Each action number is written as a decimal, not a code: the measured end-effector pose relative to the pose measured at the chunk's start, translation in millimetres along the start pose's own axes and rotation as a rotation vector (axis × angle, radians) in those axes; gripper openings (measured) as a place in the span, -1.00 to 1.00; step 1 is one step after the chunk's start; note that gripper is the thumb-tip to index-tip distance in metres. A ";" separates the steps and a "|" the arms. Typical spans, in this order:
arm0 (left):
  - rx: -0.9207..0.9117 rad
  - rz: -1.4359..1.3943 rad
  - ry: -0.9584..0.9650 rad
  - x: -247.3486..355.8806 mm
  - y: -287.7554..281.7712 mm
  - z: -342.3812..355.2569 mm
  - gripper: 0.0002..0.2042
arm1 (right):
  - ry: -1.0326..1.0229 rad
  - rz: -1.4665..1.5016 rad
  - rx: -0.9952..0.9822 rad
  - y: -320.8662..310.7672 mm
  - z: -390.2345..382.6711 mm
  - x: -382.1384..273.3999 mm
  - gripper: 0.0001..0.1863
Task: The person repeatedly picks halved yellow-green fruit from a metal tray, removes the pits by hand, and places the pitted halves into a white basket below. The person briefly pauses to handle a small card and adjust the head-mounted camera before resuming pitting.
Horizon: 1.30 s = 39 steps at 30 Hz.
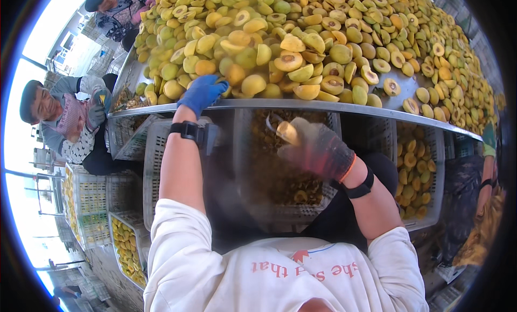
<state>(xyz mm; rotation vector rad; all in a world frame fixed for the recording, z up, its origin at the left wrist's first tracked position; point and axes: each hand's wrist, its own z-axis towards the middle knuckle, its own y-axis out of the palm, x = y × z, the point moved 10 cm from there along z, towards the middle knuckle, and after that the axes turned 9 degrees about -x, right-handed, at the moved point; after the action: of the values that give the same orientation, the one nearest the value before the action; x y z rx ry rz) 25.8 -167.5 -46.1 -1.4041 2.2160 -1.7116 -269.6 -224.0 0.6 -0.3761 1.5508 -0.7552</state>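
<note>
A large heap of halved yellow peaches (288, 61), many with brown pit hollows, covers the metal table (323, 108) before me. At the table's near edge my left hand (202, 95), in a blue glove, reaches against the fruit. Its fingers are curled, and whatever they hold is hidden. My right hand (315, 147), in a dark and red knit glove, is closed round the pale handle of a pitting knife (287, 132) with a curved metal loop. It hovers, blurred, over a crate (243, 166) holding brown scraps, below the table edge.
Right of my knees a white crate (437, 188) holds peach halves. Another pale crate (156, 172) stands to the left. Fruit-filled crates (110, 220) sit further left, near a seated co-worker (70, 115). Another person (116, 10) sits beyond; a co-worker's arm (484, 188) shows at right.
</note>
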 end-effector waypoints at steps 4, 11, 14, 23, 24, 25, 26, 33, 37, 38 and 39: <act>0.213 -0.466 0.374 37.1 -19.8 -66.8 -0.65 | 0.029 0.590 0.094 -2.4 24.8 8.9 -0.65; 0.504 0.100 0.977 175.2 16.8 -187.8 -0.56 | -0.209 0.936 0.150 -15.5 30.7 -6.2 -0.65; 0.555 -0.588 0.769 145.7 1.7 -173.0 -0.46 | 0.017 1.369 -0.092 13.1 29.9 5.7 -0.59; 0.498 -0.494 1.016 132.8 23.5 -137.0 -0.49 | -0.039 -0.032 0.535 -21.2 22.6 -13.7 -0.45; 0.492 -0.434 0.839 123.2 26.8 -125.3 -0.55 | -0.075 0.010 0.476 -13.7 24.5 -15.0 -0.46; 0.334 -0.777 0.835 115.5 32.5 -110.9 -0.55 | -0.109 0.042 0.438 -7.6 24.7 -16.9 -0.47; 0.180 -1.133 0.815 108.4 40.8 -99.5 -0.55 | -0.151 0.070 0.401 -2.4 24.5 -19.5 -0.48; 0.410 -0.710 0.828 107.4 35.3 -113.5 -0.54 | -0.017 0.007 0.297 25.9 34.7 -10.6 -0.52; 0.618 -0.640 0.982 113.5 26.5 -140.4 -0.65 | -0.025 -0.134 0.363 28.3 31.9 -13.6 -0.53; 0.574 -0.814 0.980 109.6 28.5 -137.8 -0.67 | -0.016 -0.140 0.361 30.0 32.6 -11.3 -0.53; 0.535 -0.919 0.964 107.8 30.6 -135.2 -0.68 | -0.007 -0.043 0.344 33.0 35.4 -5.8 -0.59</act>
<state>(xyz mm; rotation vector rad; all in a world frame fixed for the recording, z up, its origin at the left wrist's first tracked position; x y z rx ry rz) -125.1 -132.5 36.7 -1.7532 0.9458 -3.5021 -228.0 -204.7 -15.9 -0.1570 1.3778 -1.0334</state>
